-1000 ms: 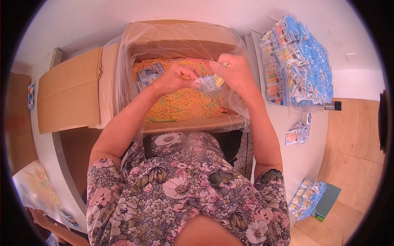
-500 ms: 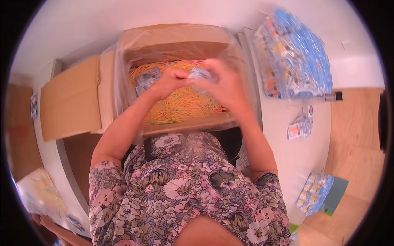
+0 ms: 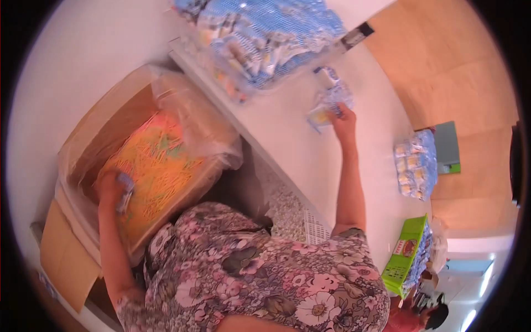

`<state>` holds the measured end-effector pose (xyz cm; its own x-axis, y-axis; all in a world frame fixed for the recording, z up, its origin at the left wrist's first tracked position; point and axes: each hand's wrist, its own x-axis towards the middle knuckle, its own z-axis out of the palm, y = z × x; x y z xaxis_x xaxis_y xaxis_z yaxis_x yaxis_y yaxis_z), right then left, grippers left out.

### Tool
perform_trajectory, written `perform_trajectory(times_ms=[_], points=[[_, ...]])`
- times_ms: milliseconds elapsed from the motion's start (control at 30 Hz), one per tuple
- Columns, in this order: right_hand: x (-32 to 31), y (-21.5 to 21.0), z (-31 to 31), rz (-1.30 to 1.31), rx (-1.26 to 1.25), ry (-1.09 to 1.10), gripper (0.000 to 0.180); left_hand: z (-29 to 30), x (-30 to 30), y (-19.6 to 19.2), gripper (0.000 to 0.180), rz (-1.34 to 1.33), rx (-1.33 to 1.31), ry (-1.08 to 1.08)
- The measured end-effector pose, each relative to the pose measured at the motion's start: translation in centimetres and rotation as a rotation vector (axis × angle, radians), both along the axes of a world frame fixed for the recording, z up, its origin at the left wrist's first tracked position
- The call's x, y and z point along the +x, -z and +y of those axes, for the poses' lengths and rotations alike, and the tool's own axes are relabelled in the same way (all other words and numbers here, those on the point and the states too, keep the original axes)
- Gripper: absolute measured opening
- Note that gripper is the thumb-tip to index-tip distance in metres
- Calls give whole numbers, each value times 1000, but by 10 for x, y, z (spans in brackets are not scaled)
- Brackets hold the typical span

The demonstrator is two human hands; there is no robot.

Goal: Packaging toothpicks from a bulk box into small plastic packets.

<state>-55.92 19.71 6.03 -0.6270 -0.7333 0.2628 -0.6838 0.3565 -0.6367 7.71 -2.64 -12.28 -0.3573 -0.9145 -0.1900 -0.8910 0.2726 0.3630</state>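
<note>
A lined cardboard box (image 3: 160, 207) holds a heap of thin yellow, orange, pink and green sticks (image 3: 157, 171). My left hand (image 3: 110, 185) reaches into the box's left side, slightly blurred, its fingers closed on a small blue-and-white plastic packet (image 3: 126, 182). Out to the right, over the white table, my right hand (image 3: 344, 115) pinches another small printed packet (image 3: 321, 116). That packet lies against a little pile of similar packets (image 3: 338, 91). Part of each held packet is hidden by my fingers or smeared by motion.
A large clear bag full of blue-and-white packets (image 3: 271, 44) stands at the table's far end. Farther right are a blue bag of packets (image 3: 415, 166), a grey-green board (image 3: 448, 145) and a green basket (image 3: 406, 257). A person (image 3: 412, 315) is at lower right.
My view has swung to the right. My hands, together over the box with a packet, have parted: the right has carried a packet to the table, the left has gone to the packets in the box.
</note>
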Motion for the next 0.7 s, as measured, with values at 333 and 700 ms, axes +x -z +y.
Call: perform_trajectory(times_ms=[333, 700], points=[[139, -30, -30, 672, -416, -368, 16, 15, -53, -70, 62, -318, 91, -244], [315, 26, -180, 328, 322, -1095, 12, -8, -17, -53, 34, -231, 200, -358]])
